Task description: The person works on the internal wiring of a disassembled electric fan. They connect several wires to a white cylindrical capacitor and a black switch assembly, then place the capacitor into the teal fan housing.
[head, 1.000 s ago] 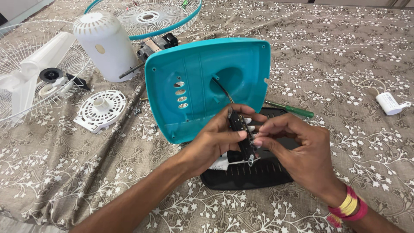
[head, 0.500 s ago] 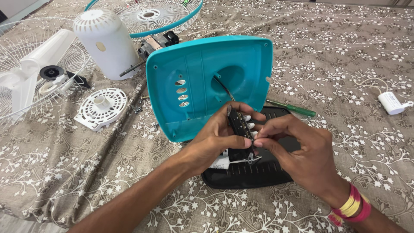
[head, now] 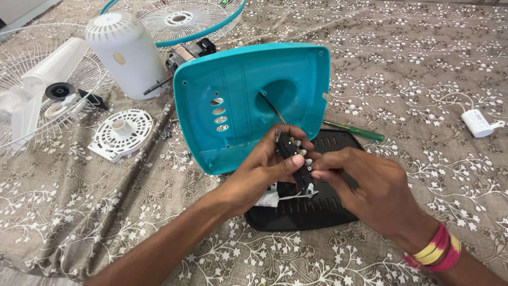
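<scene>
My left hand (head: 262, 169) grips a small black switch block (head: 296, 161) with white buttons, held just in front of a teal fan base shell (head: 238, 100) that stands tilted on its edge. A dark wire (head: 270, 106) runs from the shell's round hole down to the block. My right hand (head: 370, 193) pinches the lower end of the block, where thin white wires stick out. Under both hands lies a black slotted base plate (head: 323, 212).
A green-handled screwdriver (head: 357, 131) lies right of the shell. A white motor cover (head: 127, 53), the motor (head: 188, 53), fan guards (head: 180, 18), a white round vented disc (head: 121, 132) and a white blade (head: 32, 90) lie left and behind. A white capacitor (head: 479, 123) sits far right.
The view has shifted slightly. My hands still hold the switch block; my right fingers have shifted lower along it.
</scene>
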